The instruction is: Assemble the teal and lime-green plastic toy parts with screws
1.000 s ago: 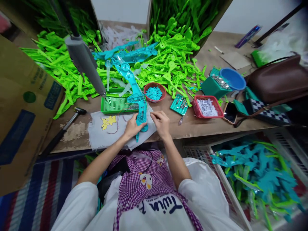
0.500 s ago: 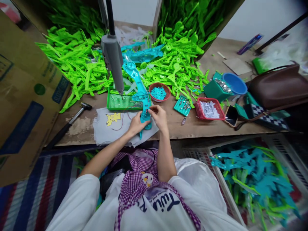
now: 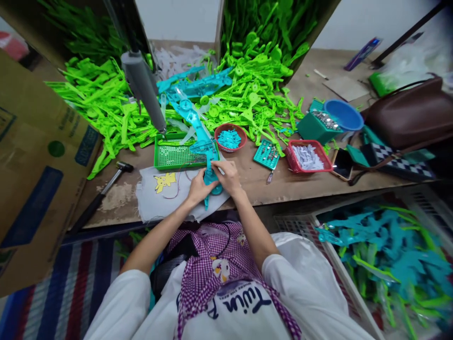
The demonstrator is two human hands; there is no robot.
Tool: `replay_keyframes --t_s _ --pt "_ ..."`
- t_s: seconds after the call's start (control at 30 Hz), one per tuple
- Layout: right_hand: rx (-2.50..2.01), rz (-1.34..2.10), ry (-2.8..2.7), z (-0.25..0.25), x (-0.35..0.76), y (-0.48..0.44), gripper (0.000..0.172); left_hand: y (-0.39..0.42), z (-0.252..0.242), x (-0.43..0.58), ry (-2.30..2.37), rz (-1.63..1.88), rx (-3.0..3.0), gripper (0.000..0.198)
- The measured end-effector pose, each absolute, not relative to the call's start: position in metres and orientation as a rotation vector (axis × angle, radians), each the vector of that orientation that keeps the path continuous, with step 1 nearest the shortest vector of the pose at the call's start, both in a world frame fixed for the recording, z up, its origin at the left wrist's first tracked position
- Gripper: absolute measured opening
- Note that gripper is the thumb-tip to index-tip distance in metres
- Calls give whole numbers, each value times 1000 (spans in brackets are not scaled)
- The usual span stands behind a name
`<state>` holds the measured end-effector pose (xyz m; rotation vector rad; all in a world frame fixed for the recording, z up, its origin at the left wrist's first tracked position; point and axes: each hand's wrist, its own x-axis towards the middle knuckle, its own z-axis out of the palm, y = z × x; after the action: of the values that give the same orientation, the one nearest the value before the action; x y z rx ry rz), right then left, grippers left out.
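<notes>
A long turquoise plastic part [image 3: 200, 134] lies slanted over the grey cloth [image 3: 150, 200] and the corner of the green perforated tray [image 3: 166, 160]. My left hand [image 3: 200, 190] grips its near end from the left, thumb on top. From the right, my right hand [image 3: 228, 178] closes its fingers on the same part, fingertips pressed to its upper face. Any small piece under those fingertips is hidden. Just beyond the hands stands a round red basket [image 3: 244, 144] of small turquoise pieces. A grey hanging electric screwdriver [image 3: 143, 89] points down above the tray.
Bright green plastic parts [image 3: 106, 108] are heaped across the back. A hammer [image 3: 109, 184] lies left, beside a cardboard box [image 3: 38, 165]. To the right are a teal tray of metal pieces [image 3: 266, 154], a red basket [image 3: 293, 165] and a brown bag [image 3: 406, 113].
My right hand's fingers have shifted from a raised pinch to lying lower along the turquoise part. My left hand keeps its grip. The camera view has turned slightly, and the hanging screwdriver appears further left.
</notes>
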<state>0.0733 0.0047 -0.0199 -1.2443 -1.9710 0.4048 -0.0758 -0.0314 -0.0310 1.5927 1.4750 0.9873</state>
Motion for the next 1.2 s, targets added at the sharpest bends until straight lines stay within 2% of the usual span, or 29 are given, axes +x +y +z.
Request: replay_keyframes --t_s 0.33,0.57,0.7,0.8,0.93,1.2 --pt "-1521 261 -2155 -19 66 -47 50 -32 -31 -74 1510 998 1624 45" --pt "-1694 316 -2157 -27 58 -51 53 -32 -32 -74 1472 1002 1661 47" --pt "-1606 353 -2112 -25 74 -49 53 -32 -30 -74 1490 1004 1658 48" --pt "-1561 183 -1838 -16 125 -41 49 -32 -28 -74 1509 1004 1614 52" --pt "-1774 -33 -1498 -7 212 -9 38 -32 -27 -74 1516 977 1568 54" --pt "-1861 114 -1797 -23 257 44 24 -32 -29 -74 1533 990 1561 55"
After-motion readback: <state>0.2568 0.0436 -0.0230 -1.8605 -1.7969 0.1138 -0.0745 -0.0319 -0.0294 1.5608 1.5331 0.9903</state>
